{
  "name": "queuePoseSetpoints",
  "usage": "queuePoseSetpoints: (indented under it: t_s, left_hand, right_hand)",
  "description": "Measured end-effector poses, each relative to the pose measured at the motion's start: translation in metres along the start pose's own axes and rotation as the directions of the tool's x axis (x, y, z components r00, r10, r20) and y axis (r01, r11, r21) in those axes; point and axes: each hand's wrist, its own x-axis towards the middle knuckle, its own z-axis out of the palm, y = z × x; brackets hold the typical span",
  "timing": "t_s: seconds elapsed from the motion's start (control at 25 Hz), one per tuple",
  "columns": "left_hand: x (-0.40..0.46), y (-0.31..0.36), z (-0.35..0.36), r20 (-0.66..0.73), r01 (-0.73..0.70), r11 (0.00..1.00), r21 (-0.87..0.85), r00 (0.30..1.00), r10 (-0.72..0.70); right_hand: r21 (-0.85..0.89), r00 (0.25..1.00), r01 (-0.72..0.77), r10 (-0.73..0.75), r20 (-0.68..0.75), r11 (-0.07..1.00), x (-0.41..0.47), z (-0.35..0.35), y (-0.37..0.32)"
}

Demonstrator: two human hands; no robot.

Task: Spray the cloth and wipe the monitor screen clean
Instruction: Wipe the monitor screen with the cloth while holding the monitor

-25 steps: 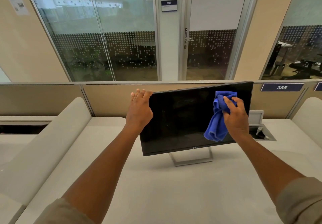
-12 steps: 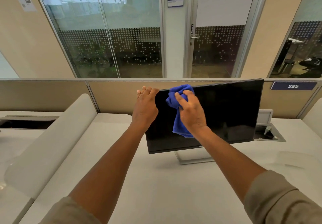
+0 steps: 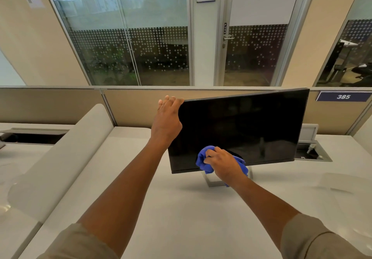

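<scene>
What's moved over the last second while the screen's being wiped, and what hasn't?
The right hand carried the bunched blue cloth from the black monitor screen's upper right, across to upper left, then down to its lower edge. The left hand kept its grip on the top-left corner.

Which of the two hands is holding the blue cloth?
The right hand, pressing the blue cloth against the monitor's lower edge. The left hand holds only its top left corner.

white desk (image 3: 181,228) | partition (image 3: 141,107) | sign 385 (image 3: 343,96) | glass door (image 3: 255,37)
</scene>
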Motion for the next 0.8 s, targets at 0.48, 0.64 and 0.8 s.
queuePoseSetpoints:
  t_s: [0.48, 0.64, 0.8]
  left_hand:
    - [-0.003, 0.002, -0.001, 0.024, -0.025, 0.998, 0.049, 0.999, 0.024]
    - [-0.003, 0.002, -0.002, 0.028, -0.037, 0.996, 0.084, 0.999, 0.034]
    - [-0.004, 0.003, -0.001, 0.027, -0.033, 0.996, 0.083, 0.999, 0.031]
  right_hand:
    - [0.567, 0.603, -0.597, 0.784, -0.149, 0.568, -0.102, -0.013, 0.136]
    - [0.640, 0.406, -0.530, 0.829, -0.385, 0.557, -0.075, -0.064, 0.152]
    - [0.729, 0.298, -0.351, 0.808, -0.509, 0.588, -0.030, -0.108, 0.133]
